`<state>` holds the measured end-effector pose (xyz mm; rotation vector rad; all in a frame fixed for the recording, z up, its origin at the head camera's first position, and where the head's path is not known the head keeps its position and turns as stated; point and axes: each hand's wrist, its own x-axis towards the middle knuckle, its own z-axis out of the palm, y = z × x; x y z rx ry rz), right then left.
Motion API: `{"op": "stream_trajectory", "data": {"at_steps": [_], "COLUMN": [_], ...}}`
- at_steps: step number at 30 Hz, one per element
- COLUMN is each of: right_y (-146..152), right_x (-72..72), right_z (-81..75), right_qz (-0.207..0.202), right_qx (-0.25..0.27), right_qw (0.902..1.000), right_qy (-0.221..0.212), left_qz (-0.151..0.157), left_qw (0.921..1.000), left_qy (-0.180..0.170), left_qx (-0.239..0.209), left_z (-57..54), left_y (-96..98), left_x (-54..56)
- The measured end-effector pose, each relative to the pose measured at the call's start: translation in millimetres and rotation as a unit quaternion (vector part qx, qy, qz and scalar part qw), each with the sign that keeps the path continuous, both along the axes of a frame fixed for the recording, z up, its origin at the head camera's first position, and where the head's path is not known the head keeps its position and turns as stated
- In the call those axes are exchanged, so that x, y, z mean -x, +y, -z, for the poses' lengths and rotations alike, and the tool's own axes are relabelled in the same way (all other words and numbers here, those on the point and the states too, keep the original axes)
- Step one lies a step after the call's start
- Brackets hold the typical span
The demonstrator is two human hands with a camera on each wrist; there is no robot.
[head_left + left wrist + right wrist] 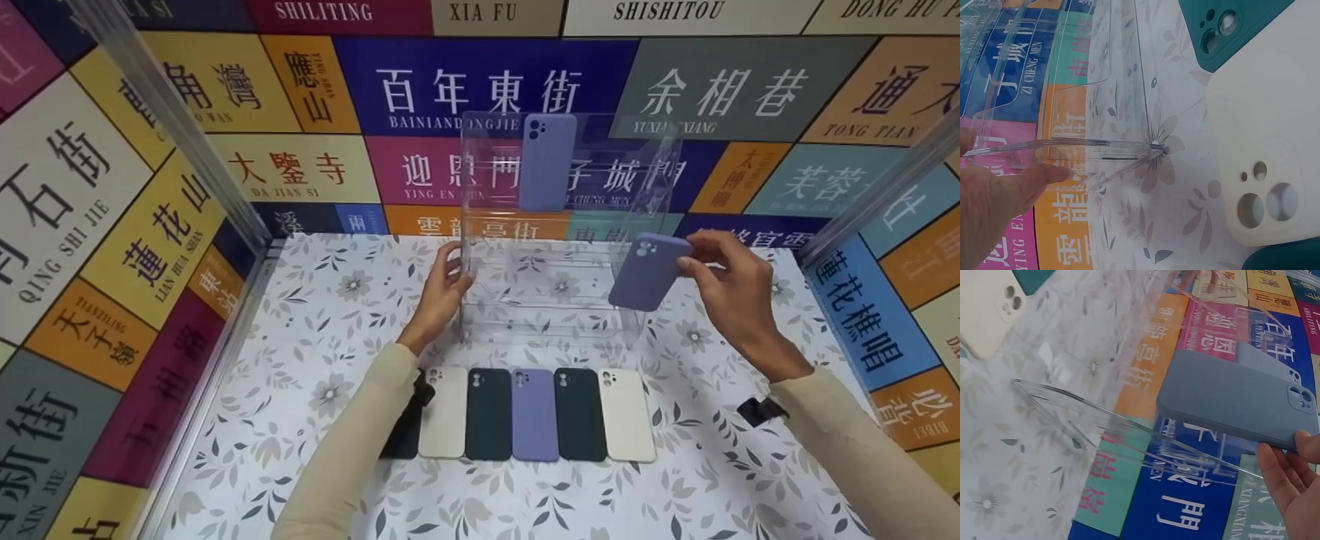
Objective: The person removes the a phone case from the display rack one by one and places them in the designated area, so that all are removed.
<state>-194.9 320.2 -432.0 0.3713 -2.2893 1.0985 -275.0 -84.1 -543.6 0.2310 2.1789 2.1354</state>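
Note:
A clear tiered display stand (555,304) stands upright at the table's middle. My left hand (442,289) grips its left side panel, thumb and fingers on either face, also seen in the left wrist view. A purple phone case (549,161) leans on the stand's top tier. With thumb and fingertips, my right hand (739,292) pinches the edge of another purple phone case (649,271). That case is tilted, in front of the stand's right side; the right wrist view shows its grey-blue back and camera cutout. Whether it touches the stand, I cannot tell.
Several phone cases lie in a row before the stand: white cases (628,416), dark green cases (487,416) and a purple case (535,416). My left forearm partly covers the leftmost dark case (403,431). Sign-printed walls (480,82) enclose the flower-patterned table (330,330).

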Motion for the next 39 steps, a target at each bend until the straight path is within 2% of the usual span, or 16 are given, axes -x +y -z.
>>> {"op": "stream_trajectory", "data": {"at_steps": [12,16,21,25,33,39], "right_y": [22.0,30.0,36.6,41.9,58.2,74.4], "right_x": [-25.5,-35.1,-48.0,-57.3,-71.4,-74.6], "right_z": [41.7,54.8,64.0,70.1,82.7,89.2], "right_qz": [-0.008,0.004,0.021,0.033,0.048,0.033], "right_qx": [0.019,0.029,0.046,0.053,0.032,0.022], "right_qw": [0.9997,0.9994,0.9976,0.9953,0.9874,0.9713], "right_qy": [-0.011,-0.019,-0.047,-0.074,-0.148,-0.235], "left_qz": [0.001,0.005,0.008,0.008,0.005,0.01], "left_qw": [1.0,1.0,0.9999,0.9998,0.9997,0.9997], "left_qy": [0.004,0.004,0.014,0.017,0.013,0.016], "left_qx": [0.006,0.005,-0.002,-0.011,-0.021,-0.017], "left_z": [0.2,0.5,2.1,3.4,4.6,4.3], "left_y": [0.9,1.6,1.4,0.7,-0.2,-0.8], "left_x": [0.6,0.8,0.7,0.1,1.3,1.4]}}
